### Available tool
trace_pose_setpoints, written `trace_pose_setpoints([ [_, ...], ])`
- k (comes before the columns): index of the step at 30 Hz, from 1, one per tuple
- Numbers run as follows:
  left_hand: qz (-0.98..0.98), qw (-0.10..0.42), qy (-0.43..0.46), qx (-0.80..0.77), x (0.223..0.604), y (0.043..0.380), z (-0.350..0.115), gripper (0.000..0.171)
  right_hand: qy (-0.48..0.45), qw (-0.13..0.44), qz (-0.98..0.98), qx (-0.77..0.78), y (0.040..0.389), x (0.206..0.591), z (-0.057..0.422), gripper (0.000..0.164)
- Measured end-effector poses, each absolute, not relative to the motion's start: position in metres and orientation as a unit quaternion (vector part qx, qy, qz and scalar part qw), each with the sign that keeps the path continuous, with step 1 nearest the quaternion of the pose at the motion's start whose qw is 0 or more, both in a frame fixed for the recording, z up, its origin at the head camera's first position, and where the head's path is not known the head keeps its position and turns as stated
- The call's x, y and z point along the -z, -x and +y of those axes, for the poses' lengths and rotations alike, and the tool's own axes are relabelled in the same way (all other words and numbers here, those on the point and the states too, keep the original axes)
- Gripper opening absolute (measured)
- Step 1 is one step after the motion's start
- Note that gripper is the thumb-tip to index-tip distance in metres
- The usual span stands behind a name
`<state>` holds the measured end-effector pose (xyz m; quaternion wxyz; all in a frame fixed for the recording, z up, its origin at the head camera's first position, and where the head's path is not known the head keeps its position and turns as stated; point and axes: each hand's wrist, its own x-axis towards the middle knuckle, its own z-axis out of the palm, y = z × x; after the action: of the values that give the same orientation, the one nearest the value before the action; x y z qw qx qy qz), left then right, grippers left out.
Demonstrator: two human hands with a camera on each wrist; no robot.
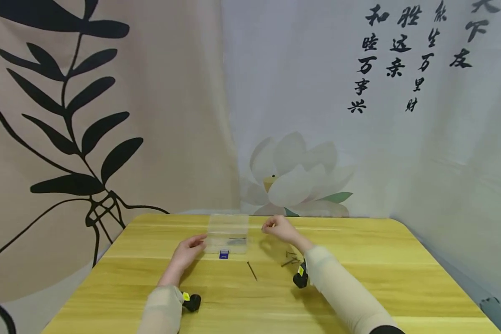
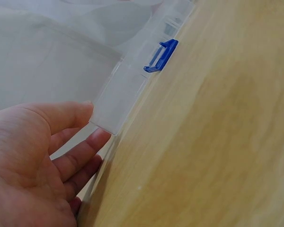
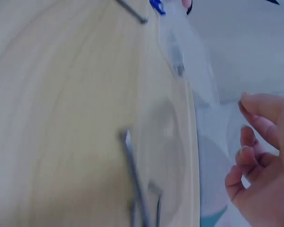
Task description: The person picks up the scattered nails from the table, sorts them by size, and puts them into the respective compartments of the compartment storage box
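Observation:
A clear plastic box stands on the table with its lid raised at the back and a blue latch at the front. Inside, toward the right, lie thin dark screw-like pieces, too small to tell apart. My left hand holds the box's left corner, thumb on one side and fingers against the other. Just off the box's right side hovers my right hand, fingers loosely curled, thumb and forefinger tips close together. In the right wrist view, nothing shows between those fingertips.
One long dark screw lies in front of the box. Several more screws are piled to the right, below my right forearm. The wooden table ends at a printed cloth backdrop. Each wrist carries a black camera.

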<state>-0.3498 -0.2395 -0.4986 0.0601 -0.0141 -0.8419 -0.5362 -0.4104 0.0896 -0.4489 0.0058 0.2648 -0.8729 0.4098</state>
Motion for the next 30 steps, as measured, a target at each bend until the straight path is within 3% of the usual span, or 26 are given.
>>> trace_pose_setpoints([
  [15, -0.849, 0.057, 0.016, 0.525, 0.497, 0.351, -0.237, 0.037, -0.239, -0.069, -0.855, -0.455, 0.392, 0.475, 0.177, 0.015],
  [22, -0.848, 0.054, 0.009, 0.527, 0.496, 0.349, -0.238, 0.038, -0.261, -0.109, -0.846, -0.452, 0.390, 0.483, 0.192, 0.016],
  [30, -0.849, 0.053, 0.010, 0.526, 0.497, 0.352, -0.237, 0.038, -0.270, -0.100, -0.859, -0.423, 0.390, 0.488, 0.195, 0.012],
])
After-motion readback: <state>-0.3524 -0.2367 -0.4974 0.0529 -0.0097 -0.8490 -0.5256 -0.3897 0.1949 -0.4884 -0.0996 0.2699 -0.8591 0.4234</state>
